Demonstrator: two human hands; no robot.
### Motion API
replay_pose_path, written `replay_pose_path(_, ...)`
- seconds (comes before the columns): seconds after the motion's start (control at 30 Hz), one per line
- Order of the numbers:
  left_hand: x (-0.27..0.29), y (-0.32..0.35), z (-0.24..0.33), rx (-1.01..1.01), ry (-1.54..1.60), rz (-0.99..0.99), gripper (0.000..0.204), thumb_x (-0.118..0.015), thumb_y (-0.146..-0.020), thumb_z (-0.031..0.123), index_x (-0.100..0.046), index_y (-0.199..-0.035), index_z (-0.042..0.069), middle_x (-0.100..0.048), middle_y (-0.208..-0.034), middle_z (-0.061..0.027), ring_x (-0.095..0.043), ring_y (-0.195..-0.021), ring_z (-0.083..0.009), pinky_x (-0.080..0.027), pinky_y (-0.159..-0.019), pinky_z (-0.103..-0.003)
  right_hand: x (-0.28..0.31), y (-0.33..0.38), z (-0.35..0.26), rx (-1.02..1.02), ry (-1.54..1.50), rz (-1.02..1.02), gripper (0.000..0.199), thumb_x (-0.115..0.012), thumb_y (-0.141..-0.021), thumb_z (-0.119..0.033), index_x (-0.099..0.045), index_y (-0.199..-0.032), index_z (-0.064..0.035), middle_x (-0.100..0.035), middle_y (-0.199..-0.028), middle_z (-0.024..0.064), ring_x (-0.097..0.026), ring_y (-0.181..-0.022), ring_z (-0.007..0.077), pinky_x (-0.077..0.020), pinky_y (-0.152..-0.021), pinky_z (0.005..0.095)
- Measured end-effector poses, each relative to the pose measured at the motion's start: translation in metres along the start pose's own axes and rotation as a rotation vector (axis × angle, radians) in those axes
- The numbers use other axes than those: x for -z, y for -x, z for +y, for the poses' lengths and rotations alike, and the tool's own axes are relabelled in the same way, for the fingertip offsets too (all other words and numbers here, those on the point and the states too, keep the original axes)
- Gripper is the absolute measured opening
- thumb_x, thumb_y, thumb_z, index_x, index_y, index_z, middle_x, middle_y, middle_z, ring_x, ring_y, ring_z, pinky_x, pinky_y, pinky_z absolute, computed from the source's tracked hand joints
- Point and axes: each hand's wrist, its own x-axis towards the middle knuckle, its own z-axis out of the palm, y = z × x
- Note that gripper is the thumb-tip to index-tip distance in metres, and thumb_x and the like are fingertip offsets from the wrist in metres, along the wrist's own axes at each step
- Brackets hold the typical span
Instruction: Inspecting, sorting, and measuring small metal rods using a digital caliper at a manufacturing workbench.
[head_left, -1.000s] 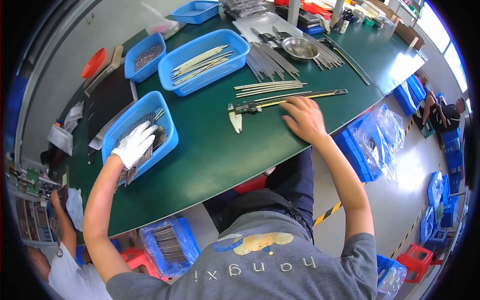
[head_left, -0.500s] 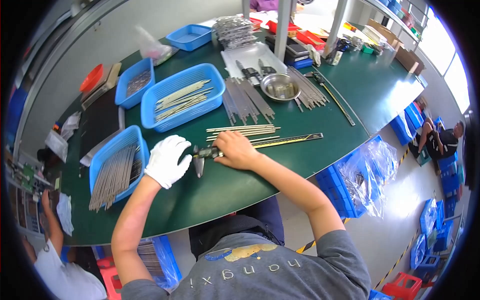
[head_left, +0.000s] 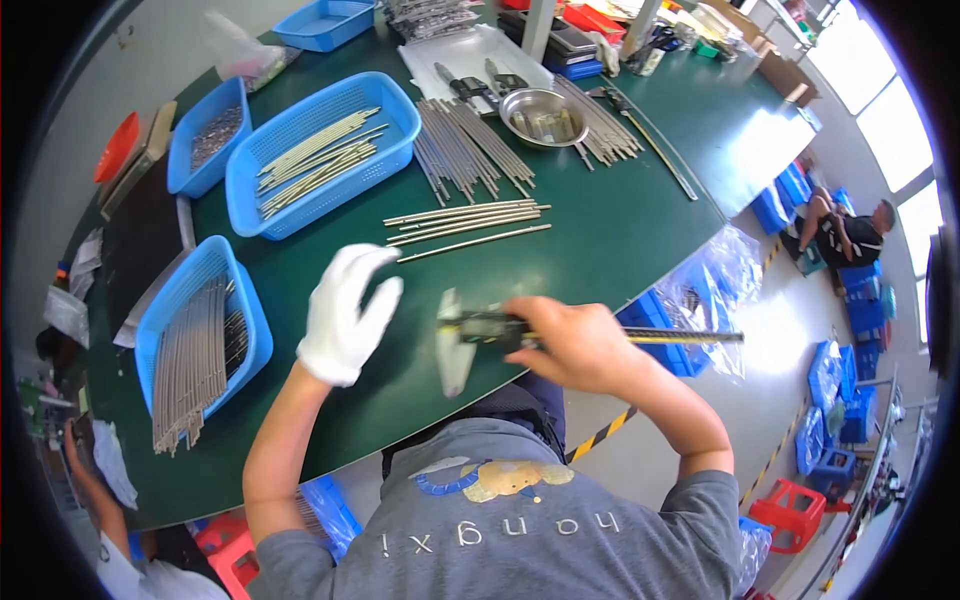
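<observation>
My right hand (head_left: 575, 342) is closed around a digital caliper (head_left: 485, 327), lifted above the table's near edge. Its jaws point left and look blurred, and the long beam sticks out to the right. My left hand (head_left: 348, 318) wears a white glove. Its thumb and fingers are apart, with nothing seen between them. Several thin metal rods (head_left: 470, 225) lie side by side on the green table (head_left: 610, 235), just beyond both hands. The nearest rod's left end lies close to the gloved fingertips.
Blue baskets of rods (head_left: 235, 190) (head_left: 265, 330) stand left, beside a blue bin of small parts (head_left: 180, 165). Beyond the loose rods lie grey rods (head_left: 470, 150), a metal bowl (head_left: 543, 118) and more calipers (head_left: 655, 150). A co-worker's arm (head_left: 95, 480) shows at far left.
My right hand has raised the caliper and brought it right and towards me, off the rods. My gloved left hand stays near the rods, its fingers apart. The head view has shifted.
</observation>
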Motion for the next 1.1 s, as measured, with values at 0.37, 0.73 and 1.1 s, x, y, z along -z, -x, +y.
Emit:
replay_pose_path(0.37, -0.067, -0.001, 0.045, 0.223, 1.107, -0.573, 0.025, -0.042, -0.092, 0.023, -0.057, -0.091, 0.003, -0.058, -0.073, -0.0044, -0.055, -0.066, -0.0108, -0.046, -0.061, -0.026, 0.010, 0.057, -0.050, -0.231, 0.362, 0.305, 0.048, -0.064, -0.075, -0.027, -0.047, -0.113, -0.0031, -0.058, -0.083, 0.0126, -0.059, -0.066, 0.0294, -0.0449, -0.054, 0.0376)
replay_pose_path(0.73, -0.105, 0.042, 0.036, 0.323, 0.930, -0.507, 0.024, -0.047, -0.089, 0.019, -0.056, -0.081, -0.001, -0.050, -0.065, -0.0015, -0.043, -0.062, -0.0076, -0.039, -0.056, -0.027, -0.047, 0.093, -0.041, -0.345, 0.314, 0.481, 0.043, -0.071, -0.069, -0.029, -0.059, -0.101, -0.0041, -0.054, -0.067, 0.0052, -0.057, -0.054, 0.0199, -0.0428, -0.048, 0.0308)
replay_pose_path(1.1, -0.082, 0.012, 0.024, 0.350, 0.887, -0.574, 0.026, -0.047, -0.088, 0.020, -0.058, -0.086, -0.004, -0.055, -0.071, -0.0042, -0.052, -0.060, -0.0091, -0.044, -0.051, -0.022, -0.034, 0.074, -0.005, -0.198, 0.370, 0.442, 0.035, -0.067, -0.071, -0.028, -0.056, -0.095, -0.0048, -0.051, -0.066, 0.0057, -0.053, -0.053, 0.0231, -0.0410, -0.047, 0.0333)
